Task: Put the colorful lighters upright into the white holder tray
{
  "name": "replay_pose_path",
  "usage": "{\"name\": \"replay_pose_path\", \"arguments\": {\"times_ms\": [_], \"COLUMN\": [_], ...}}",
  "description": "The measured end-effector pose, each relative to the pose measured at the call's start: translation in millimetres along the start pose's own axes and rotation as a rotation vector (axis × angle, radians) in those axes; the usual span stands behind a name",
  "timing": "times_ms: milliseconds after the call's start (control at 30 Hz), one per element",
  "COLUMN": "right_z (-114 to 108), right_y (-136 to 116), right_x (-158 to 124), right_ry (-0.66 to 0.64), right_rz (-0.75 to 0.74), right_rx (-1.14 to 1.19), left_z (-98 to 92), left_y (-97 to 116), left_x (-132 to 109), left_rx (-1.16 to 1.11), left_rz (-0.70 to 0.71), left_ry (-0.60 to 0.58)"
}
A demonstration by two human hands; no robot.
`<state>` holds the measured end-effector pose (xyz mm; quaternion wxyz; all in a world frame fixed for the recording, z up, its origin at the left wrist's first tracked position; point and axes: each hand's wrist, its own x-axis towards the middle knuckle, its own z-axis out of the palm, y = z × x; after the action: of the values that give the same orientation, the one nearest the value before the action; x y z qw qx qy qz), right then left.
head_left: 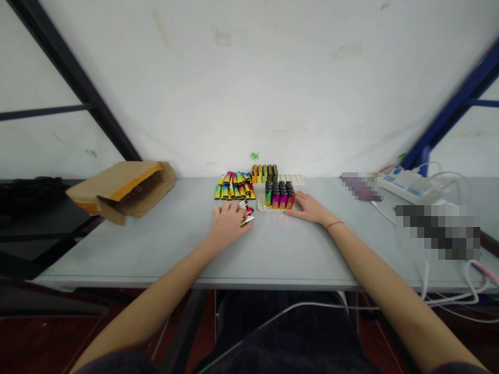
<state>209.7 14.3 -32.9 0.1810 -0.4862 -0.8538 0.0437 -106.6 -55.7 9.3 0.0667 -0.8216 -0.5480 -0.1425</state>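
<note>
Head camera view: nearest us, our left hand (230,224) lies palm down on the grey table (175,249), its fingers curved and slightly spread. A small bunch of metallic lighters (246,214) sits against its thumb side, and we cannot tell whether the fingers really grip them. These lighters lie slantwise, their long axes running from near left to far right, and they are much nearer this hand than the other.

Our right hand (310,209) rests flat and open on the table, holding nothing, with a thin red thread (334,224) around its wrist. Its fingertips (298,198) sit just beside a white plastic tray (261,205). The tray holds tight rows of upright, black-capped lighters (279,196) with pink, orange and green bodies, and its near left corner shows bare.

Just beyond our left hand, a loose heap of rainbow lighters (234,187) lies on the table. Farther back, a row of upright lighters (265,174) stands beside a second white tray (291,179).

Off to the left sits an open brown cardboard mailer (125,189). Off to the right lie a white power strip (413,187) and two objects too pixelated to name (360,186).
</note>
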Motion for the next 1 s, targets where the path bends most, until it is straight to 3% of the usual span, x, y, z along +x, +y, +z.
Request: {"name": "replay_pose_path", "arguments": {"times_ms": [233,467,533,700,767,900,1000], "right_z": [-2,-2,-2,-1,-2,-2,-1], "right_y": [-1,-4,-4,-4,-4,-4,-4], "right_x": [0,0,0,0,0,0,0], "right_ry": [-0.008,-0.004,0.006,0.031,0.026,0.028,0.046], "right_rz": [-0.006,0.004,-0.003,-0.014,-0.020,-0.039,-0.040], "right_rx": [-0.009,-0.006,0.004,0.027,0.032,0.048,0.054], "left_z": [8.6,4.7,4.1,6.6,8.6,14.4,22.0], "left_y": [-7,3,8,29,41,60,66], "left_x": [4,1,3,23,35,50,51], "left_rx": [0.001,0.002,-0.196,-1.054,-1.286,-1.353,-1.340], "left_rz": [-0.028,-0.072,-0.100,-0.144,-0.130,-0.044,-0.064], "left_ry": [-0.050,-0.016,-0.021,-0.103,-0.146,-0.082,-0.034]}}
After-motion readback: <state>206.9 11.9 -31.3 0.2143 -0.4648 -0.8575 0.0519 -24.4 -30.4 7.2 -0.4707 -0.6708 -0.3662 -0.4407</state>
